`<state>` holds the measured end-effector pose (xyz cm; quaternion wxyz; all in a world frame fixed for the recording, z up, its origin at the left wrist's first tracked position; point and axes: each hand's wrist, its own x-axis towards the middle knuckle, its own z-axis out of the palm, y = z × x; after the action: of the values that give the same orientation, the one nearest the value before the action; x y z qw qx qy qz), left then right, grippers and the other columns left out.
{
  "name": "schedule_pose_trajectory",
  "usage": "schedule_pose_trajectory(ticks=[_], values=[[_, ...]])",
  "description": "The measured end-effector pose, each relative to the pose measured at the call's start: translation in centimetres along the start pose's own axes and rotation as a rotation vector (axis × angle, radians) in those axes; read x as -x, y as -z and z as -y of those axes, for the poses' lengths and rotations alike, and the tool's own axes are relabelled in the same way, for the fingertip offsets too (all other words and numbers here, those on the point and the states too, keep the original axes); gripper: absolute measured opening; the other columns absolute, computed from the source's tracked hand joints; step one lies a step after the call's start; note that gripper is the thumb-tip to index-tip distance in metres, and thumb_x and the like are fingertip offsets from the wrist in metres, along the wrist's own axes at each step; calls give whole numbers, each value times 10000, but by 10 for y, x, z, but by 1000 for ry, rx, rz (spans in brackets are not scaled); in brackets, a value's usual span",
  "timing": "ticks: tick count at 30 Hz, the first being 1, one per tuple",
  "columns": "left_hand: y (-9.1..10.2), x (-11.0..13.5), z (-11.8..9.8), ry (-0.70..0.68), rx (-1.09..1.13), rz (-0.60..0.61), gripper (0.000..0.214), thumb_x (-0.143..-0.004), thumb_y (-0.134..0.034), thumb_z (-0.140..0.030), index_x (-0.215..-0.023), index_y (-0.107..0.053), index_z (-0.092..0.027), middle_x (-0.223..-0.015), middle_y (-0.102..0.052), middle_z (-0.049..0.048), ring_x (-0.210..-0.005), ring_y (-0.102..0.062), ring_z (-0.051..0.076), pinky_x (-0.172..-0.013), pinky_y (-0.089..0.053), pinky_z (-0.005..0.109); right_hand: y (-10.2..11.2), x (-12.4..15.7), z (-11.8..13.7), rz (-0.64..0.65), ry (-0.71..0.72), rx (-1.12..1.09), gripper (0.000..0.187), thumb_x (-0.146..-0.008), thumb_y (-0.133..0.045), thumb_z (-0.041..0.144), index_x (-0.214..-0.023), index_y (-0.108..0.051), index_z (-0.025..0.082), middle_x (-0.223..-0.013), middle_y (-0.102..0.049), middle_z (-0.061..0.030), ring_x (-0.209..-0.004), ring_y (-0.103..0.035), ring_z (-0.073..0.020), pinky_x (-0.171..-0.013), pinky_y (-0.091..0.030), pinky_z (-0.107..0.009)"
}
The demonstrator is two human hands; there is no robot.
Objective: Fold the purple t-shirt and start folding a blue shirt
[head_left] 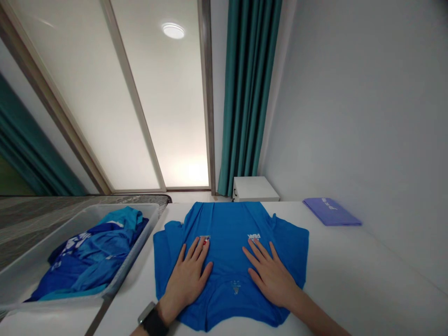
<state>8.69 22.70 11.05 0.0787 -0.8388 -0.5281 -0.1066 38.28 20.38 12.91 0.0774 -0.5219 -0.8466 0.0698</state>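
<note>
A blue T-shirt [227, 261] lies spread on the white table, its neckline toward me and its short sleeves out to both sides. My left hand [189, 273] rests flat on its left half, fingers spread, the fingertips partly over a small red and white emblem. On the right half, my right hand [271, 273] is also flat with fingers apart, its fingertips touching the white lettering [254, 236]. Neither hand grasps the cloth. Between them, near the collar, a small printed mark [235, 286] shows. The shirt's far edge reaches the table's far side.
To the left stands a translucent plastic bin [140, 242] holding a heap of blue clothes [98, 252]. A folded purple garment [331, 211] lies at the far right of the white table [353, 280], by the wall. Beyond the table is a white cabinet [255, 188].
</note>
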Motion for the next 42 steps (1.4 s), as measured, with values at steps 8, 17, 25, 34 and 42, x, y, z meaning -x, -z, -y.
schedule_pose_trajectory(ticks=[8, 17, 25, 34, 42], values=[[6, -8, 5, -1, 34, 14, 563, -994, -334, -514, -1492, -389, -259, -1515, -447, 55, -1391, -399, 269, -1128, -313, 481, 7, -2, 0, -15, -17, -55, 521, -1009, -321, 492, -1506, -344, 333, -1580, -316, -35, -1460, -248, -275, -1191, -70, -602], [4, -74, 37, -23, 68, -51, 569, -969, -405, -449, -1474, -414, -187, -1528, -420, 101, -1400, -387, 269, -1153, -310, 432, 7, -69, -44, -160, -24, -53, 480, -988, -348, 329, -1409, -506, 164, -1496, -452, -120, -1406, -366, -238, -1185, -235, -496], [-16, -131, 80, 136, 125, 49, 552, -984, -350, -396, -1456, -422, -120, -1512, -437, 131, -1400, -394, 255, -1164, -304, 435, -1, -129, -95, -213, -109, -86, 537, -983, -307, 359, -1429, -467, 107, -1527, -399, -144, -1420, -339, -237, -1189, -243, -440], [-27, -144, 84, 186, 46, 151, 612, -997, -303, -487, -1500, -361, -144, -1576, -320, 96, -1462, -276, 239, -1198, -215, 435, -17, -145, -111, -27, -255, -28, 677, -992, -229, 541, -1534, -286, 141, -1607, -219, -101, -1491, -131, -219, -1211, -107, -416], [-25, -142, 89, 404, -37, 164, 643, -998, -229, -493, -1516, -313, -122, -1589, -278, 96, -1477, -232, 240, -1184, -193, 513, -11, -136, -128, -17, -480, 105, 679, -989, -232, 529, -1539, -272, 134, -1608, -216, -88, -1489, -134, -258, -1207, -103, -447]])
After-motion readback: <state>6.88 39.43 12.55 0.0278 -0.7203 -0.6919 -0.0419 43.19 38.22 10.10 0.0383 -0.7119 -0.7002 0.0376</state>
